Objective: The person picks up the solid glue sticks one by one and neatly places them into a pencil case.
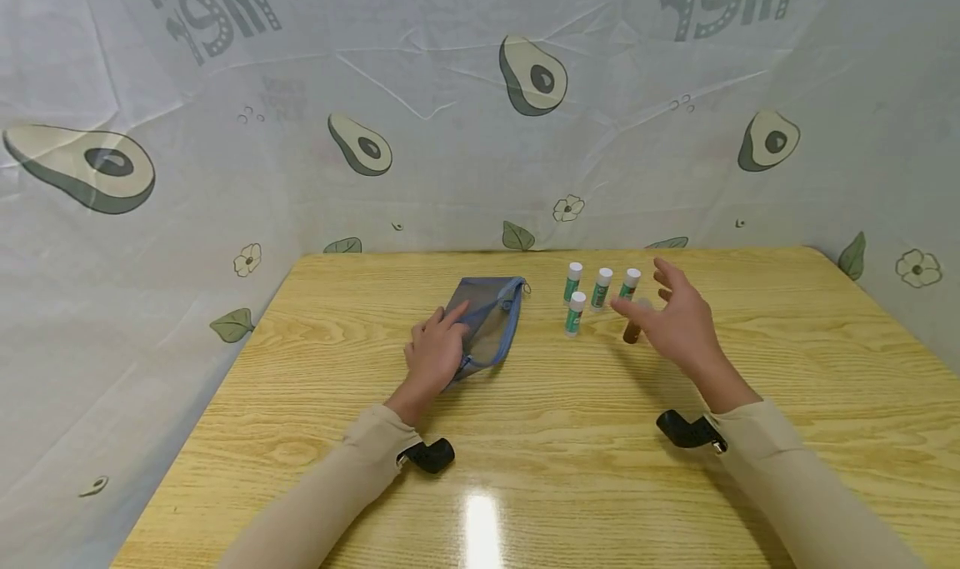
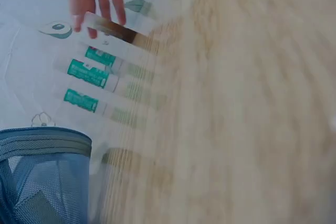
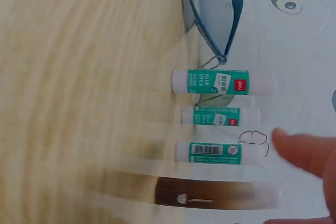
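My left hand (image 1: pixel 437 348) rests on a blue-grey mesh zip pouch (image 1: pixel 491 327), index finger stretched over the mesh. The pouch's zip is undone and its mouth gapes towards the right; its mesh side also shows in the left wrist view (image 2: pixel 58 182). Several white-capped glue sticks (image 1: pixel 574 315) with green labels stand upright to the right of the pouch. Beside them stands a brown tube with a clear cap (image 3: pixel 210 193). Over this tube my right hand (image 1: pixel 681 323) hovers, thumb and fingers spread, nothing between them.
Everything stands on a wood-grain table (image 1: pixel 525 436). A pale curtain (image 1: pixel 450 94) printed with avocados hangs behind its far edge and along the sides. A black wrist mount (image 1: pixel 429 456) sticks out from the left sleeve, another (image 1: pixel 686 430) from the right.
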### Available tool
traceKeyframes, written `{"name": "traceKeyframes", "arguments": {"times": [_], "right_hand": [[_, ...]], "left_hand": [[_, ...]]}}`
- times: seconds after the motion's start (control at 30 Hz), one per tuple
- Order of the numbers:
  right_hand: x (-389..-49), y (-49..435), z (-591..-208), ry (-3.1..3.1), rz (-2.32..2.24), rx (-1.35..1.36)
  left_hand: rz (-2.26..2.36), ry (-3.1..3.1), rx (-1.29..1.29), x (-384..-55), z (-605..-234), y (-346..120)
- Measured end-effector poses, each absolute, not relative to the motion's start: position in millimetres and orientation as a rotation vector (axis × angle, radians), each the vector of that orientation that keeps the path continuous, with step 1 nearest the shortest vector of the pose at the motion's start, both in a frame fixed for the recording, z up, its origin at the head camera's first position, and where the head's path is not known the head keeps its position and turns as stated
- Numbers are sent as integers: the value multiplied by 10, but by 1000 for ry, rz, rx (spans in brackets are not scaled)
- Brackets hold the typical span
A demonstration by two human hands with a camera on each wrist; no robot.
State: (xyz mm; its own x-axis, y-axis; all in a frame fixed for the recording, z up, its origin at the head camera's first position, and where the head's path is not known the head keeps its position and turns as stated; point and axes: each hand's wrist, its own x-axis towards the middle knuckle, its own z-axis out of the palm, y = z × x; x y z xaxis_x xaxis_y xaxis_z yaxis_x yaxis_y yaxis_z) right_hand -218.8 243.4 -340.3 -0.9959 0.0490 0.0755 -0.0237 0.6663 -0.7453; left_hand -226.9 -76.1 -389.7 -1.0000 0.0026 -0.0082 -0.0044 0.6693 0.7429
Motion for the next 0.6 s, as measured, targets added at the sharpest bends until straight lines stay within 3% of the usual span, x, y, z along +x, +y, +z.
{"name": "traceKeyframes", "arguments": {"times": [0.3, 0.6], "right_hand": [[-2114, 2474, -3612, -2794, 1338, -150], [-2095, 2476, -3694, -2696, 1237, -156]], "left_hand": [[1720, 2600, -35, -2265, -3940, -786], [1841, 2496, -77, -2263, -4007, -797]]}}
